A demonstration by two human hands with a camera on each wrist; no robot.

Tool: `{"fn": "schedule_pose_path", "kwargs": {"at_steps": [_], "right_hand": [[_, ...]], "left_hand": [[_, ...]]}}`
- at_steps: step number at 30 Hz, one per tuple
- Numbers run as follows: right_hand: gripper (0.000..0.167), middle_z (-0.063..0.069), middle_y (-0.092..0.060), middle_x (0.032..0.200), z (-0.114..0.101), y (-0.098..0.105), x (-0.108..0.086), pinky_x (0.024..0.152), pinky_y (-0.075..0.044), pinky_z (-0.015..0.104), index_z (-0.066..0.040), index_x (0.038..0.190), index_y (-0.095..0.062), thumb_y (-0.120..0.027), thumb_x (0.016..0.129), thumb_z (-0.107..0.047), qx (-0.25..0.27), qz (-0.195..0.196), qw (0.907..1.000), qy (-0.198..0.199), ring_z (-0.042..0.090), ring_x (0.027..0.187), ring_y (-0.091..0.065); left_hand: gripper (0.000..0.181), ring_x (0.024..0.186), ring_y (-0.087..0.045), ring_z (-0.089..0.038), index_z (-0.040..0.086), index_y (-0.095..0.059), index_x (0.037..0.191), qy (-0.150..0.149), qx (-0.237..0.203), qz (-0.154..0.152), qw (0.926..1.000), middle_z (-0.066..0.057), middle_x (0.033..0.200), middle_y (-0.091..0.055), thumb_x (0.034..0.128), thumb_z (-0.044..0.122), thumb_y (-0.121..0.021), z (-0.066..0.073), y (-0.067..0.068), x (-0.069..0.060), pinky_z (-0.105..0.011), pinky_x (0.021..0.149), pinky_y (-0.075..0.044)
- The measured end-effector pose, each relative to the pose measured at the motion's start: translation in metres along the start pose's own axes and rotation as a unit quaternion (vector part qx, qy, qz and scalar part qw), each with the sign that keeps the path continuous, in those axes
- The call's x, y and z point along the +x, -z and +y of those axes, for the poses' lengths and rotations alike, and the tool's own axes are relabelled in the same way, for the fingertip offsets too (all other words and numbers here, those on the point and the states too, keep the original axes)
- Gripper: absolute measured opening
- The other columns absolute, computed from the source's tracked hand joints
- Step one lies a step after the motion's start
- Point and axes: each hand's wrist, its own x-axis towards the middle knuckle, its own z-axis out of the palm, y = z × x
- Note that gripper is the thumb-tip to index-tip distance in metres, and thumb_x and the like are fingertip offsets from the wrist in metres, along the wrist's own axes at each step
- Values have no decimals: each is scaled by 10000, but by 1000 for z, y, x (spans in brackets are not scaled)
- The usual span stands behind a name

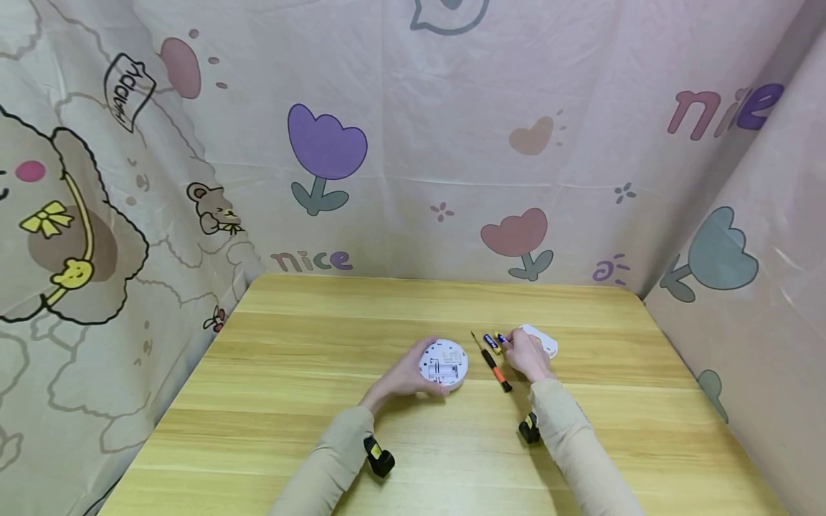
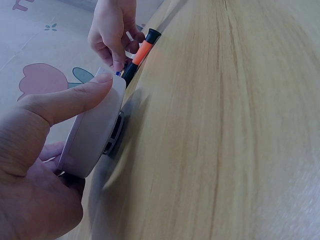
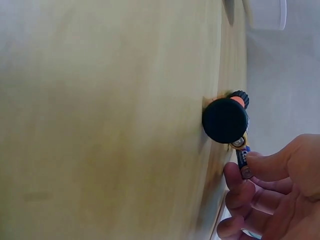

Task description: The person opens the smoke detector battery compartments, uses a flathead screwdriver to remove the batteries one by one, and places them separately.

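My left hand [image 1: 405, 373] grips a round white device [image 1: 445, 355] by its edge, thumb on one side and fingers on the other. Its face, with a battery compartment, is turned up in the head view; the contents of the compartment are too small to tell. In the left wrist view the device [image 2: 92, 132] is tilted, its rim towards the camera. My right hand [image 1: 525, 356] pinches a blue-and-yellow battery [image 3: 243, 161] between thumb and fingers. A second battery [image 1: 492, 344] lies just left of that hand, beside a black-and-orange screwdriver [image 1: 497, 370].
A white oblong cover [image 1: 545, 342] lies behind my right hand, partly hidden by it. All of this is on a wooden table [image 1: 310, 344]. A patterned curtain [image 1: 413, 215] hangs along the back and sides. Black wrist cameras [image 1: 379, 459] are strapped at both cuffs.
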Motion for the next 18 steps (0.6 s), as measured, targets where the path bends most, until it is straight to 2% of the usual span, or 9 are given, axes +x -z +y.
{"fn": "schedule_pose_path", "kwargs": {"at_steps": [10, 18], "right_hand": [[191, 179, -712, 1092, -4, 5, 1, 737, -541, 482, -19, 1078, -678, -584, 980, -154, -118, -267, 9996, 15, 298, 923, -641], [187, 164, -706, 1075, -5, 6, 2, 722, -529, 461, -23, 1044, -682, -561, 988, -155, -183, -412, 9990, 2, 286, 921, -628]], "left_hand": [[1152, 1412, -414, -448, 28, -249, 1575, 0, 35, -12, 10000, -248, 1567, -381, 651, 148, -926, -1, 0, 0, -685, 1184, -295], [1147, 1410, -415, -447, 17, -251, 1572, -43, 55, -18, 10000, -250, 1566, -381, 653, 147, -925, -1, 0, 0, -681, 1187, -295]]}}
